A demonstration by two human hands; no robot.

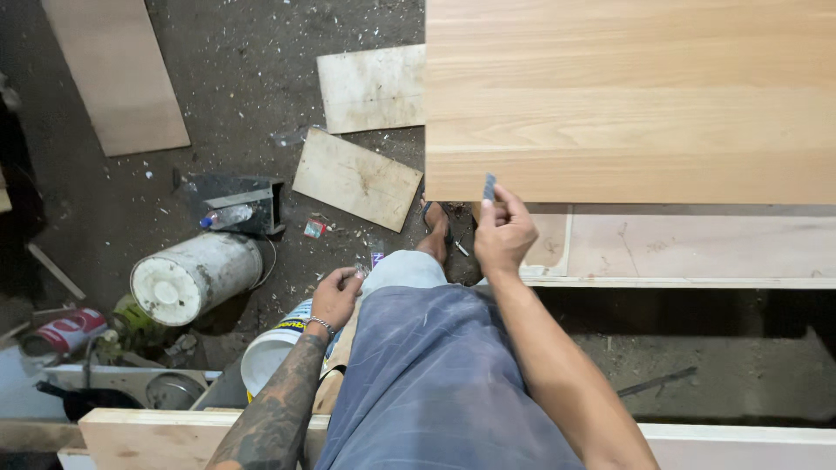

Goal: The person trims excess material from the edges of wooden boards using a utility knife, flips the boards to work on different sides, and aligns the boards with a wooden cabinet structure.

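Note:
My right hand [502, 233] is raised at the front edge of a large light wood panel [636, 96] and pinches a small blue-grey blade-like piece [489, 186] against that edge. My left hand [336, 294] rests by my left knee with its fingers closed on something small that I cannot make out. My leg in blue-grey shorts [435, 374] fills the middle, and my foot in a sandal [434, 233] stands on the dirty floor.
Plywood offcuts [357, 178] lie on the dusty floor, with a larger board [117, 74] at the top left. A white tub [193, 275] lies on its side; a white bucket [266, 355] stands below my left hand. A pale board [679, 248] lies under the panel.

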